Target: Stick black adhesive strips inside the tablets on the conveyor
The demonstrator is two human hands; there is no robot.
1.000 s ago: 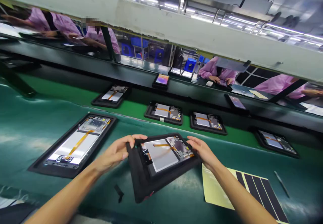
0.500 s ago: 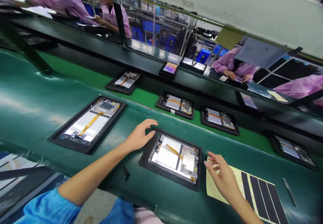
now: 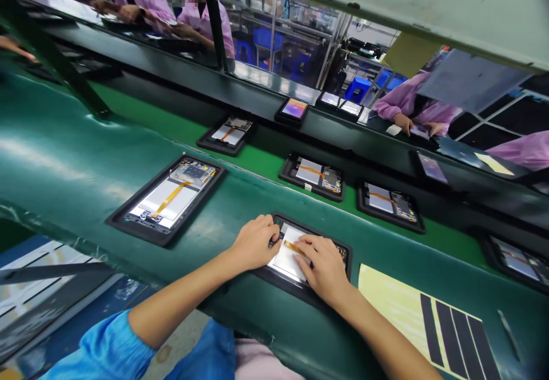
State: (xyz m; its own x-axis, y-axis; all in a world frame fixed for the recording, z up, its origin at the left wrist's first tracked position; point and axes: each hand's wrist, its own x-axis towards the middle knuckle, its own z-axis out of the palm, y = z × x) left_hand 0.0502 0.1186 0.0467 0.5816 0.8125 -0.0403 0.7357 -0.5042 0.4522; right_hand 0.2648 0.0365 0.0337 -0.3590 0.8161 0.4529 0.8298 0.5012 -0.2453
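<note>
An opened tablet in a black tray lies on the green mat in front of me, its silver plate and orange flex cable showing. My left hand rests on the tray's left end with its fingers curled, fingertips on the tablet's inner edge. My right hand lies over the middle of the tablet, fingers bent and pressing down near the orange cable. I cannot make out anything held in either hand.
A second, longer opened tablet in a tray lies to the left. A yellow sheet with black strips lies at the right. Several trays with tablets ride the green belt behind. People in pink coats work across the line.
The tablet tray went from held up and tilted in both hands to lying flat on the mat. Both hands then came down onto it, the right moving in from the right.
</note>
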